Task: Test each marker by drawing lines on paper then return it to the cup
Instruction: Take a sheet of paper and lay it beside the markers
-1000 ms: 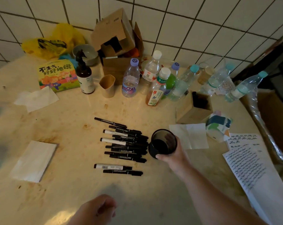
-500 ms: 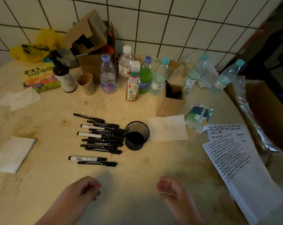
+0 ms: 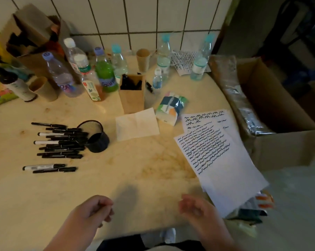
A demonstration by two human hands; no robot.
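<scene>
Markers [image 3: 60,142], beyond empty hands [image 3: 146,209]

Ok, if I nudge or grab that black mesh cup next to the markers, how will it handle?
The cup looks like thin wire mesh and appears empty, so probably light and apt to slide at a nudge. It is round with a wide mouth, so it likely stands steady but could roll if tipped. The markers lie against its left side, so pushing that way may scatter them.
</scene>
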